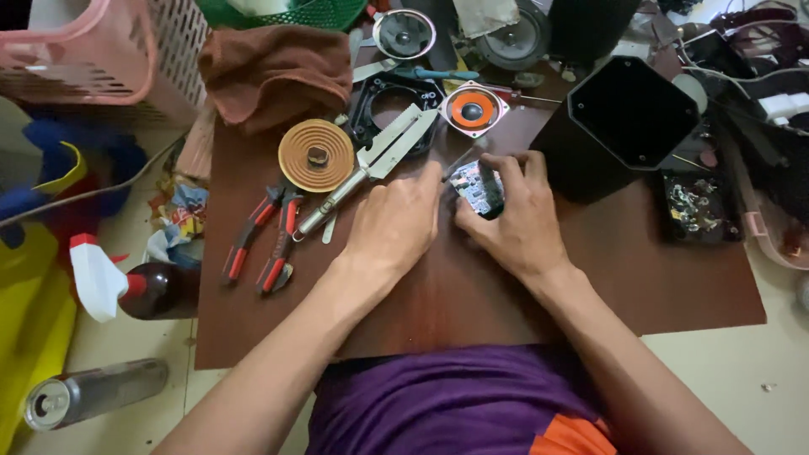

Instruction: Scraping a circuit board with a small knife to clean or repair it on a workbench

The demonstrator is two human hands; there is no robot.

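Circuit board (477, 189) lies on bench (472, 295) centre, pinched in right hand (512, 221) grip; left hand (396, 221) rests beside, fingers pressed together, holding nothing seen. Pliers (259, 240) & speaker (472, 108) untouched, so work looks early

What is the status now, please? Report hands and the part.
Left hand and right hand on small circuit board. Board on table. Pliers lie left, apart.
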